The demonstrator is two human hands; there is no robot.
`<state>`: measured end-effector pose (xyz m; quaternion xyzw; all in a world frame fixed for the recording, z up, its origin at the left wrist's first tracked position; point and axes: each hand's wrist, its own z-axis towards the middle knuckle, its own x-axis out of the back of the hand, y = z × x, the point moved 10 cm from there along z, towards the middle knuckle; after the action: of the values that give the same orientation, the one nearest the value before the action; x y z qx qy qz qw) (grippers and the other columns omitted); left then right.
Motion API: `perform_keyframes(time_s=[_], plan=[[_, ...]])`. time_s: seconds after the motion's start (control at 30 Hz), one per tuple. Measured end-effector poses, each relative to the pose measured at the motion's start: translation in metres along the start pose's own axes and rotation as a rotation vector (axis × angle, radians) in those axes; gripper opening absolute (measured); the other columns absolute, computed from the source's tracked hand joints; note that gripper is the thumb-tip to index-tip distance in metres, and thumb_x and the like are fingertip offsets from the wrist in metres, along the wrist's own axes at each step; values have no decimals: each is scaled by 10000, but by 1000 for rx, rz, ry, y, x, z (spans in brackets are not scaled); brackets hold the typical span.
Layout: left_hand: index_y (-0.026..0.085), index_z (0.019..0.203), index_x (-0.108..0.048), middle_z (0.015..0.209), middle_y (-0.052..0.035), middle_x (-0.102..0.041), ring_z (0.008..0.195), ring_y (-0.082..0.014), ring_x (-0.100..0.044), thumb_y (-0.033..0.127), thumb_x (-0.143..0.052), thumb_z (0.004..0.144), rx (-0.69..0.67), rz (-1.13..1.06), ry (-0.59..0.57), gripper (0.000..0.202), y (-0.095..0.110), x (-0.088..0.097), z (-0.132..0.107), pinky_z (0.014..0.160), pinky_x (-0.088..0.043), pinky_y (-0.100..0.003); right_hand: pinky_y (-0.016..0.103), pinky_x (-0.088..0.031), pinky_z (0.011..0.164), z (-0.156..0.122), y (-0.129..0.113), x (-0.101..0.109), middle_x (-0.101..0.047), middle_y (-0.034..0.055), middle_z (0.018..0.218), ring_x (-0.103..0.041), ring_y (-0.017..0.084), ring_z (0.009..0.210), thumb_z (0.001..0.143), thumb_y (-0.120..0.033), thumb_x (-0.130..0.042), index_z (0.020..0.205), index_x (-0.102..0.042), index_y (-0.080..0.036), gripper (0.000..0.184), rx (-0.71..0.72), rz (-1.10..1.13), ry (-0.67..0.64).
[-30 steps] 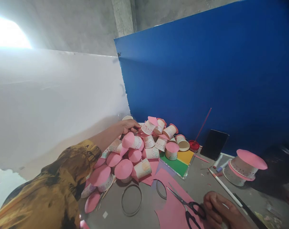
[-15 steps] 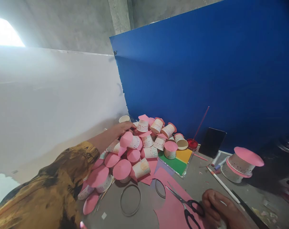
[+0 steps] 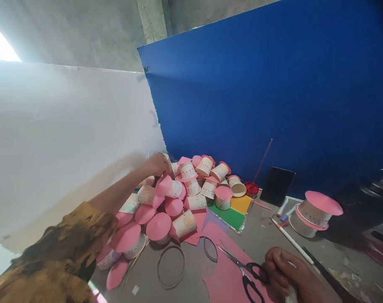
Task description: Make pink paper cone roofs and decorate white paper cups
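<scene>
My left hand [image 3: 159, 164] reaches past the left side of a heap of paper cups and is closed on a stack of white paper cups [image 3: 170, 165] at the back; its fingertips are partly hidden. Beside it lie several printed cups with pink paper discs on them, such as a tilted cup [image 3: 185, 224]. My right hand [image 3: 286, 271] rests low at the right with its fingers curled together. Something whitish shows between them, too little to name. Next to it, black-handled scissors [image 3: 242, 265] lie partly spread on a cut pink sheet [image 3: 224, 277].
Two stacked cups with pink discs [image 3: 317, 212] stand at the right. Behind are a dark phone [image 3: 277, 185], a red pot [image 3: 251, 188] with a stick, and a green and yellow packet [image 3: 229, 214]. Tape rings [image 3: 170, 286] lie in front. A blue panel [image 3: 257, 92] rises behind.
My left hand has moved left and slightly up, from the heap's edge to the stacked cups at the back. My right hand stays nearly still; the view has shifted slightly.
</scene>
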<state>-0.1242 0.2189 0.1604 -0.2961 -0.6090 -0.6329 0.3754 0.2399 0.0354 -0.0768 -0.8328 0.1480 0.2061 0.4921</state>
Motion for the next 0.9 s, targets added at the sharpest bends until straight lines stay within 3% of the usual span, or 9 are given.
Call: perform_keyframes(time_s=[0.07, 0.13, 0.2, 0.27, 0.33, 0.43, 0.57, 0.7, 0.9], plan=[[142, 679, -690, 785, -62, -681, 790, -228, -653, 274, -674, 888, -39, 61, -38, 248, 21, 7, -31, 699, -513, -310, 198, -252, 487, 4, 3, 3, -404, -54, 566, -295, 48, 500, 730, -568, -861, 714, -655, -142, 474, -4, 36, 0], [190, 625, -658, 684, -15, -642, 672, -172, -600, 321, -605, 911, -175, 81, -121, 318, 50, -1, -72, 619, -445, -265, 193, -263, 470, 8, 5, 6, -430, -49, 559, -327, 52, 485, 748, -552, -850, 725, -659, -145, 450, -3, 121, 10], [218, 699, -711, 662, 4, -652, 610, -152, -585, 388, -579, 914, -249, -22, -359, 304, 66, -33, -117, 564, -422, -239, 192, -311, 460, 11, 3, 9, -474, -38, 578, -379, 65, 495, 719, -508, -882, 711, -642, -157, 426, 20, 234, 50], [233, 828, -771, 666, 2, -679, 583, -161, -615, 435, -578, 908, -182, -155, -616, 291, 64, -73, -157, 514, -418, -232, 199, -414, 501, 12, -5, 20, -547, -24, 648, -465, 85, 550, 670, -451, -926, 731, -637, -170, 408, 88, 349, 154], [228, 894, -783, 719, -7, -711, 586, -163, -638, 443, -562, 912, -131, -262, -705, 308, 60, -106, -178, 536, -451, -237, 218, -495, 577, 11, -14, 28, -574, -15, 670, -532, 110, 616, 677, -420, -923, 722, -619, -178, 391, 130, 396, 240], [209, 820, -756, 730, -3, -703, 589, -153, -625, 398, -536, 910, -144, -315, -706, 304, 65, -153, -187, 582, -448, -246, 195, -433, 503, 9, -30, 32, -512, -46, 597, -451, 92, 544, 700, -446, -895, 671, -561, -191, 422, 217, 395, 267], [198, 797, -718, 752, -18, -704, 666, -175, -623, 338, -531, 882, -157, -370, -742, 248, 92, -214, -198, 642, -442, -271, 196, -397, 497, 5, -38, 24, -458, -74, 563, -406, 88, 521, 699, -507, -879, 695, -563, -197, 443, 283, 365, 230], [197, 796, -671, 859, -36, -707, 777, -192, -614, 291, -631, 809, -247, -341, -616, 102, 124, -244, -203, 701, -423, -290, 210, -400, 531, -1, -41, 8, -465, -68, 570, -404, 96, 540, 734, -616, -820, 734, -600, -197, 474, 360, 289, 191], [226, 846, -523, 790, 26, -611, 725, -166, -575, 288, -674, 799, -220, -456, -602, 171, 134, -277, -210, 679, -405, -283, 250, -421, 533, -12, -44, -1, -507, -57, 634, -435, 126, 588, 634, -633, -870, 831, -639, -229, 505, 421, 347, 225]])
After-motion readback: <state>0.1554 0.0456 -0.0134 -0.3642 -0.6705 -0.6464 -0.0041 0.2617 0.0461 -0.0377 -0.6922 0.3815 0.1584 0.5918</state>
